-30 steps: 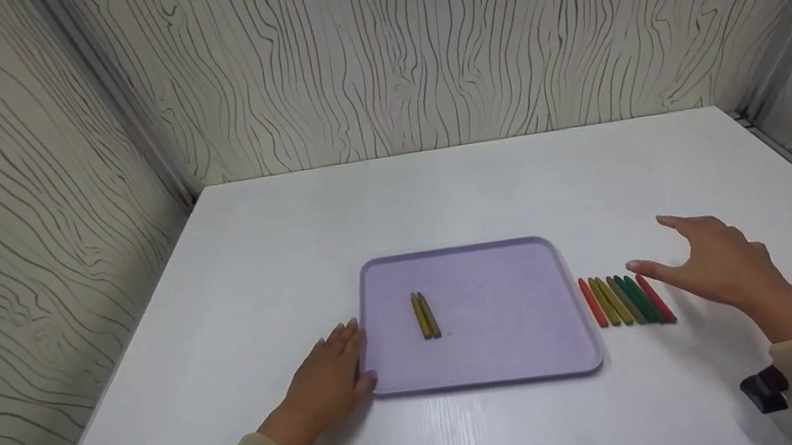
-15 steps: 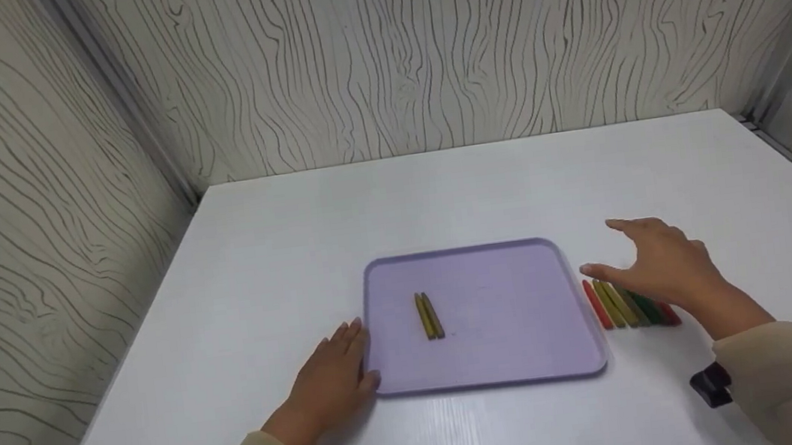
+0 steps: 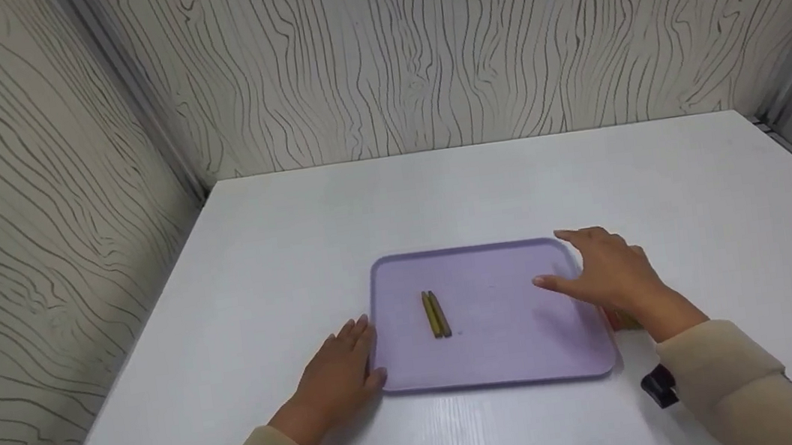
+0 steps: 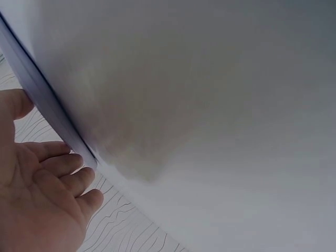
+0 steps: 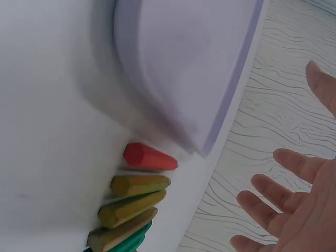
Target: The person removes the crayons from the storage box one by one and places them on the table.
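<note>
A shallow purple tray (image 3: 502, 349) lies on the white table, with two olive-coloured crayons (image 3: 436, 316) side by side in its left half. My left hand (image 3: 335, 373) rests along the tray's left edge; the left wrist view has thumb and fingertips at the rim (image 4: 47, 100). Over the tray's right edge hovers my right hand (image 3: 613, 271), thumb and fingers spread and nothing between them. Beneath it, mostly hidden in the head view, is a row of crayons. The right wrist view shows a red crayon (image 5: 149, 157), several olive and brownish ones (image 5: 131, 210) and green (image 5: 131, 241) beside the tray.
White table surface (image 3: 292, 235) surrounds the tray. Wood-grain panels stand behind it (image 3: 412, 46) and at the left (image 3: 14, 247), with another at the far right. A black strap (image 3: 659, 385) is on my right wrist.
My right hand has moved left, from beside the row of crayons to over the tray's right edge, fingers still spread. My left hand stays at the tray's left edge. The view has shifted slightly.
</note>
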The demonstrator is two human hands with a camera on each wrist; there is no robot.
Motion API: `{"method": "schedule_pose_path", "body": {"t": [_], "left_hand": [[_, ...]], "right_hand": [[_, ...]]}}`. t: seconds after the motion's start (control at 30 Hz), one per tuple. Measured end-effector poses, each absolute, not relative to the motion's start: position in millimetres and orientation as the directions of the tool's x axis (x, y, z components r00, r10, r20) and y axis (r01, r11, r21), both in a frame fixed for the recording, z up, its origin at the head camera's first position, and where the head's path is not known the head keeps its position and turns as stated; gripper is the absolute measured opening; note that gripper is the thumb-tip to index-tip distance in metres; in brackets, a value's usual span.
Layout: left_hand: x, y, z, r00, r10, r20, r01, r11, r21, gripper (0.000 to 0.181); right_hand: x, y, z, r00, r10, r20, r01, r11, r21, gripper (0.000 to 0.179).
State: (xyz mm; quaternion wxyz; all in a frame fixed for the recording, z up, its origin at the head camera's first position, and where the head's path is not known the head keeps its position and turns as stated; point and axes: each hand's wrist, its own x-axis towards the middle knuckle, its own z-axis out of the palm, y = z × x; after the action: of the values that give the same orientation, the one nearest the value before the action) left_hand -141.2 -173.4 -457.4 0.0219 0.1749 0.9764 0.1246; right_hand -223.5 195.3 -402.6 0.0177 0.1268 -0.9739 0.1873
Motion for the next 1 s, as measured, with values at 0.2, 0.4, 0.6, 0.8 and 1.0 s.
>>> {"method": "schedule_pose_path", "body": {"t": [0.2,0.4,0.6,0.8,1.0], "left_hand": [[-141.9,-173.6,-453.6,-0.935,0.356,-0.005,0.341,0.900,0.271,0.061],[-142.1,-174.6,-452.9,-0.936,0.352,-0.016,0.334,0.902,0.273,0.062],[-142.9,-175.3,-455.7,-0.937,0.349,-0.005,0.336,0.905,0.262,0.062],[-143.2,-174.9,-457.9,-0.937,0.348,-0.002,0.337,0.907,0.252,0.062],[-142.6,-172.7,-456.8,-0.939,0.344,-0.010,0.332,0.911,0.245,0.062]], "right_hand": [[-226.1,173.6,-407.5,-0.957,-0.271,0.102,-0.289,0.892,-0.348,0.093],[-228.1,150.5,-413.2,-0.949,-0.299,0.097,-0.314,0.881,-0.355,0.089],[-228.1,129.4,-419.9,-0.939,-0.333,0.086,-0.342,0.871,-0.354,0.087],[-226.2,109.7,-423.7,-0.937,-0.346,0.042,-0.339,0.876,-0.345,0.086],[-225.5,96.6,-428.2,-0.929,-0.367,0.037,-0.359,0.875,-0.325,0.083]]}}
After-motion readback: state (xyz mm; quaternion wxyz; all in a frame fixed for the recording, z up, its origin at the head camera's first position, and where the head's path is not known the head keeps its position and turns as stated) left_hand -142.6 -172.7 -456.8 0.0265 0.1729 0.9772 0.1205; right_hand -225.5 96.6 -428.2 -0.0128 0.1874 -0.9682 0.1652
